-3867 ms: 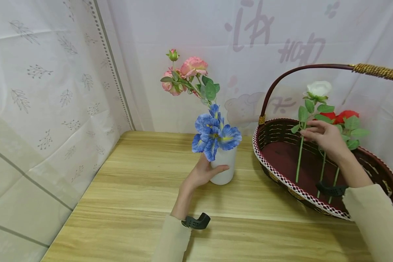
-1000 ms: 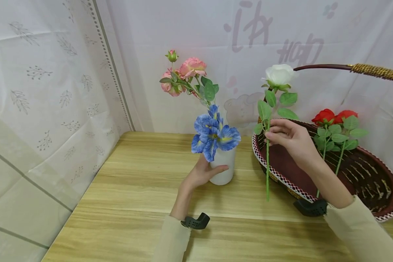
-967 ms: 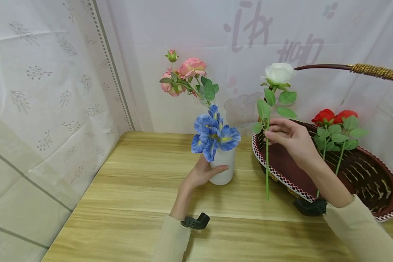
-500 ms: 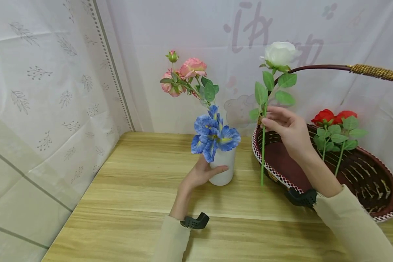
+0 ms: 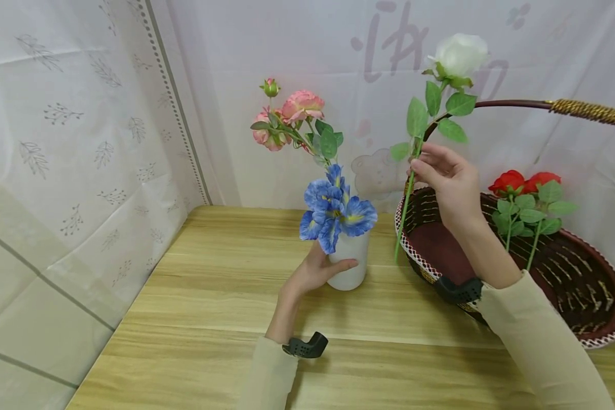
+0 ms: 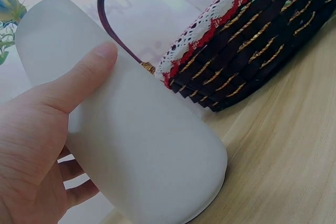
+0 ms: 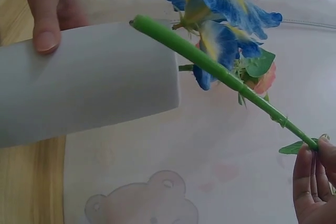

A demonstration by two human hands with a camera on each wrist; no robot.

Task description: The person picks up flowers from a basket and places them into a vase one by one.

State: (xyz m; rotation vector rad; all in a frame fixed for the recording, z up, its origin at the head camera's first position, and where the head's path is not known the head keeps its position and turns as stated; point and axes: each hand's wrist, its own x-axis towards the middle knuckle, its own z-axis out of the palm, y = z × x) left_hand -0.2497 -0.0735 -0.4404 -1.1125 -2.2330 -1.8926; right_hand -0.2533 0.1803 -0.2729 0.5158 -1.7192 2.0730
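My left hand (image 5: 315,272) grips a white vase (image 5: 349,259), thumb across its front and fingers behind it. A blue iris (image 5: 335,210) and a pink flower stem (image 5: 302,105) stand in the vase. My right hand (image 5: 453,185) pinches the green stem of a white rose (image 5: 461,55) just below its leaves. The rose leans right, its stem end hanging between vase and basket, apart from the table. In the right wrist view the stem's cut end (image 7: 137,22) appears near the vase mouth; whether they touch I cannot tell.
A dark woven basket (image 5: 430,228) with a lace rim and tall handle (image 5: 594,113) stands at the right. Two red roses (image 5: 507,182) lean in it. A printed curtain (image 5: 225,114) hangs behind the wooden table (image 5: 210,296).
My right hand has lifted the white rose out of the basket, moved it left, then raised it, tilting its bloom to the right. My left hand has stayed on the vase.
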